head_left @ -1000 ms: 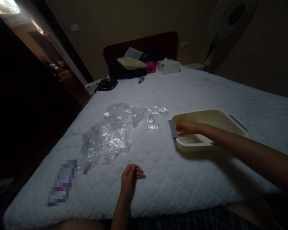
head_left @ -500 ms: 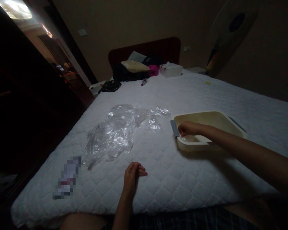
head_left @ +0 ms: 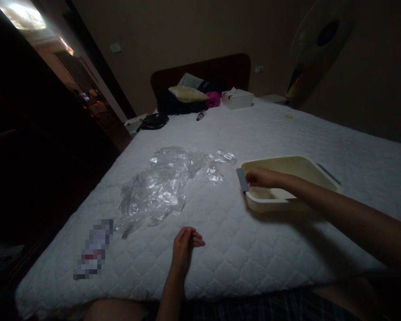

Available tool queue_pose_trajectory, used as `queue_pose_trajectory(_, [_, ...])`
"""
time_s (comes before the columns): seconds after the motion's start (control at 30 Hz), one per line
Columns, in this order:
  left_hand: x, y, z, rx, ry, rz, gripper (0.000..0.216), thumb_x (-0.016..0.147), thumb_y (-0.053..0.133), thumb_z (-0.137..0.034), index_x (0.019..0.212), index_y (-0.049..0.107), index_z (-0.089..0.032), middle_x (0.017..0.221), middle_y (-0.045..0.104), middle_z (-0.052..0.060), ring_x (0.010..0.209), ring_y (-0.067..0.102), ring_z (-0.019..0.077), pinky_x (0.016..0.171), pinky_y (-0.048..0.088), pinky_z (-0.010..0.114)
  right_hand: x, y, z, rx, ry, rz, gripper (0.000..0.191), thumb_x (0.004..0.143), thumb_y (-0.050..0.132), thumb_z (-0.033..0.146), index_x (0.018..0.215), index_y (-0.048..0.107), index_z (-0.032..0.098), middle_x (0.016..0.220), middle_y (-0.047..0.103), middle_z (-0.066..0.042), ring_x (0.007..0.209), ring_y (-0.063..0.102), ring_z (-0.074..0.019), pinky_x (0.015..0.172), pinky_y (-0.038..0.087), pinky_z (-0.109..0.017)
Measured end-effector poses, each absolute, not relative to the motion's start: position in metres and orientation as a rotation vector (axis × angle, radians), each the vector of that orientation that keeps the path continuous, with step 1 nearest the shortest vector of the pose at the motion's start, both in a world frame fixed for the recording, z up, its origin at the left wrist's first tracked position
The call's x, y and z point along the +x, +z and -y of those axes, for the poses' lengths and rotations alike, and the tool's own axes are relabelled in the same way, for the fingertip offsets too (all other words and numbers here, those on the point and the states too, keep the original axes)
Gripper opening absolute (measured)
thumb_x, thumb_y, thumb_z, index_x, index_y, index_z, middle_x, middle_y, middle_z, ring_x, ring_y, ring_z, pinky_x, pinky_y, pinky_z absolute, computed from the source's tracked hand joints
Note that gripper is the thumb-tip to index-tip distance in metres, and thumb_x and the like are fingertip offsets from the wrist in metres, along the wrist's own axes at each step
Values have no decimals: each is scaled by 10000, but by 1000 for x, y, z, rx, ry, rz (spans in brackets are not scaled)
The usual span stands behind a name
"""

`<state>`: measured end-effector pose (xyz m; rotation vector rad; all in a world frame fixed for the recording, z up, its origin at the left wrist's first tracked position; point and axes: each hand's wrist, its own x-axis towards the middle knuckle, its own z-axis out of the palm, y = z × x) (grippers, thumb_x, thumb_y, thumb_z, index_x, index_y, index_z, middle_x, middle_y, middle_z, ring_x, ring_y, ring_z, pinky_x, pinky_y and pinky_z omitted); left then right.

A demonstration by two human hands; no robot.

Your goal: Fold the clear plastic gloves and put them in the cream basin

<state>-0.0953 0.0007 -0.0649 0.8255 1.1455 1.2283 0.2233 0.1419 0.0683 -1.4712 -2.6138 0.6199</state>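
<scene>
My right hand reaches into a cream plastic bin with grey handles, close to the grey handle on its left end. Its fingers are curled together, and whatever they pinch is hidden or too small to make out. My left hand lies on the white quilted bedding, fingers loosely stretched and holding nothing. Crumpled clear plastic bags are spread on the bed left of the bin, apart from both hands.
A pixelated item lies near the bed's front left. Toward the headboard are a white box, a pink roll, a beige cushion and a small bottle. A fan stands at the right.
My right hand has shifted slightly left inside the bin, nearer the grey handle. My left hand and the plastic bags have stayed put.
</scene>
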Motion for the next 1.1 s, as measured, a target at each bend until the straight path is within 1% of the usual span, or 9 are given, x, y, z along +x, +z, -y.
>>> queue_pose_trajectory(0.2, [-95, -64, 0, 824, 1237, -1139, 290, 764, 547, -414, 799, 527, -127, 640, 633, 34, 529, 620, 162, 554, 500, 300, 197, 102, -121, -1419, 5, 2451, 145, 773, 486, 132, 814, 622, 161, 802, 626, -57, 686, 543, -134, 588, 351, -222])
queue_pose_trajectory(0.3, [-94, -64, 0, 824, 1239, -1133, 290, 761, 550, -413, 798, 524, -126, 637, 631, 34, 523, 621, 163, 549, 494, 294, 167, 103, -107, -1340, -146, 2386, 180, 800, 467, 132, 925, 596, 148, 865, 614, -80, 754, 545, -156, 640, 365, -246])
queue_pose_trajectory(0.4, [-94, -63, 0, 830, 1248, -1128, 299, 759, 550, -418, 801, 524, -123, 640, 631, 40, 527, 624, 167, 549, 491, 292, 134, 94, -98, -1297, -199, 2438, 190, 824, 434, 126, 924, 596, 136, 846, 610, -96, 780, 543, -175, 677, 371, -275])
queue_pose_trajectory(0.57, [-93, -62, 0, 821, 1261, -1104, 305, 759, 546, -426, 792, 520, -124, 635, 627, 39, 518, 622, 168, 535, 484, 286, 89, 56, -94, -1289, -95, 2470, 228, 817, 461, 157, 1020, 563, 144, 932, 602, -100, 857, 547, -186, 737, 399, -279])
queue_pose_trajectory(0.63, [-93, -62, 0, 822, 1264, -1089, 299, 765, 540, -424, 788, 517, -127, 634, 624, 35, 523, 624, 168, 535, 484, 285, 77, 34, -97, -1295, -85, 2450, 277, 816, 456, 159, 1079, 541, 141, 1029, 591, -114, 931, 538, -196, 800, 398, -291])
queue_pose_trajectory(0.73, [-93, -62, 2, 829, 1270, -1073, 290, 778, 526, -420, 782, 513, -130, 633, 621, 30, 524, 624, 168, 538, 484, 290, 67, -4, -107, -1413, -136, 2265, 366, 845, 421, 210, 1191, 478, 106, 1261, 471, -169, 1145, 429, -238, 930, 337, -348])
queue_pose_trajectory(0.83, [-93, -62, 3, 825, 1282, -1059, 286, 784, 520, -417, 779, 511, -131, 634, 619, 28, 522, 622, 168, 545, 487, 298, 64, -40, -117, -1527, -198, 2087, 411, 858, 391, 229, 1234, 436, 70, 1348, 377, -197, 1254, 303, -272, 981, 274, -408])
queue_pose_trajectory(0.97, [-93, -61, 4, 816, 1281, -1044, 295, 786, 513, -424, 770, 509, -130, 625, 615, 31, 515, 619, 170, 546, 490, 308, 67, -69, -123, -1680, -226, 1902, 427, 875, 355, 278, 1210, 445, 31, 1252, 468, -228, 1177, 390, -288, 952, 283, -423])
queue_pose_trajectory(1.1, [-92, -61, 4, 811, 1281, -1045, 292, 785, 515, -420, 773, 511, -128, 620, 614, 34, 512, 618, 168, 534, 484, 296, 73, -69, -119, -1680, -210, 1925, 357, 875, 355, 258, 1143, 503, 74, 1063, 579, -176, 999, 487, -258, 871, 323, -381])
